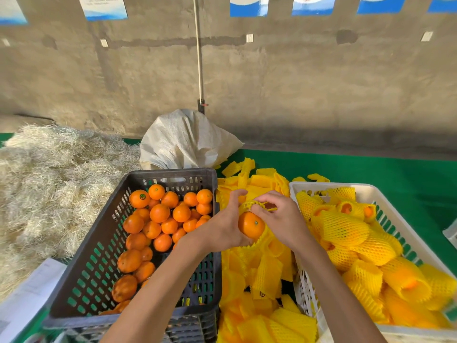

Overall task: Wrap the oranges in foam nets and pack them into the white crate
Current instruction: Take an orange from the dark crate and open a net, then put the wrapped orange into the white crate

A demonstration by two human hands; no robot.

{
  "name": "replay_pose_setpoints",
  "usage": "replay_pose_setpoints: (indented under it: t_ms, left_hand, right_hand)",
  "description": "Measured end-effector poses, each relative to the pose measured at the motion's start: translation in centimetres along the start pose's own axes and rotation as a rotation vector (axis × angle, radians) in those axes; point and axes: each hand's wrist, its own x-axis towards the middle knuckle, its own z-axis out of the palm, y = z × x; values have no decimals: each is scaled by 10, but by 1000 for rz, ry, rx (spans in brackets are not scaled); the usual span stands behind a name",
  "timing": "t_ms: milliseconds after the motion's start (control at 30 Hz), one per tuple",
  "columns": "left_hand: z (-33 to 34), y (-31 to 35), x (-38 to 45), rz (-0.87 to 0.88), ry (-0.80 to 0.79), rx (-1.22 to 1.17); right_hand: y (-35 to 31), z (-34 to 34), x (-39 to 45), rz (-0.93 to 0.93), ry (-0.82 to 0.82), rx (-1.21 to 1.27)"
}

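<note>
Head view first gives us the green bench (371, 169), and on its left side a broad heap of pale straw (49, 184). Behind the crates slumps a white woven sack (183, 142). Nearer us, left of centre, sits the dark crate (81, 280), holding a pile of bare oranges (158, 219). On the right stands the white crate (385, 201), already well filled with wrapped oranges (346, 229) in yellow netting. Between the two crates lies a loose pile of yellow foam nets (267, 273), spilling toward the sack. A sheet of paper (27, 293) lies at the lower left, beside the dark crate.

Above that pile of nets we hold one orange (251, 225), between the crates and over neither. Our left hand (222, 229) cups it from the left, its grip curled round the fruit. Our right hand (282, 219) has its grip pinching the rim of a foam net (249, 205), which is stretched over the far side of the orange; the near face is still bare.
</note>
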Motion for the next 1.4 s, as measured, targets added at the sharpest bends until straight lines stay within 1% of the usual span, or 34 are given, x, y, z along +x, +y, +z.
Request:
replay_pose_setpoints:
  t_ms: [100, 200, 267, 300, 367, 400, 467, 533, 567, 600, 667, 767, 867, 967, 1000, 1033, 1067, 1133, 1200, 1233, 1300, 1333, 1400]
  left_hand:
    - [-2, 1, 3, -38, 1, -48]
    - [0, 4, 6, -21, -19, -112]
    - [2, 6, 8, 8, -30, -160]
    - [4, 5, 9, 14, -31, -176]
    - [7, 5, 10, -2, -52, -264]
    - [8, 6, 8, -33, -66, -362]
    - [14, 8, 5, -94, -80, -611]
    - [22, 12, 4, -132, -92, -790]
    - [27, 15, 4, -140, -100, -844]
    - [31, 19, 5, -135, -104, -866]
    - [37, 26, 7, -115, -105, -825]
    - [43, 38, 11, -85, -105, -679]
    - [44, 51, 15, -103, -148, -589]
    - [51, 60, 21, -155, -277, -656]
    - [56, 63, 22, -179, -274, -662]
    - [62, 65, 24, -204, -235, -654]
    - [69, 66, 26, -230, -170, -644]
    - [81, 67, 31, -262, -28, -688]
    - [92, 68, 37, -253, 72, -782]
    - [96, 70, 41, -236, 109, -808]
    - [102, 77, 49, -212, 141, -851]
    - [105, 81, 54, -207, 132, -883]
    - [106, 89, 63, -209, 104, -950]
  right_hand:
    - [2, 10, -6, 47, 69, 95]
    - [6, 17, -12, 189, 145, 257]
    - [11, 18, -16, 287, 192, 319]
    - [15, 16, -18, 333, 205, 338]
    - [23, 9, -23, 390, 166, 355]
    - [27, 4, -25, 379, 134, 361]
    - [32, -9, -29, 295, 78, 382]
    - [37, -24, -32, 201, 28, 314]
    - [39, -31, -32, 165, 9, 238]
    - [41, -37, -33, 128, -5, 161]
    - [44, -45, -36, 71, 14, 43]
    - [45, -52, -44, 49, 143, 11]
    - [49, -48, -54, 74, 220, 78]
    - [46, -43, -63, 207, 313, 363]
    - [45, -46, -64, 261, 350, 412]
    - [46, -50, -65, 288, 362, 398]
    - [49, -54, -67, 274, 350, 351]
    - [54, -65, -71, 234, 303, 335]
    - [57, -76, -74, 242, 229, 402]
    - [59, -81, -75, 228, 178, 396]
    - [61, -87, -77, 200, 79, 298]
    - [63, -89, -76, 198, 68, 219]
    - [72, -93, -69, 199, 141, -13]
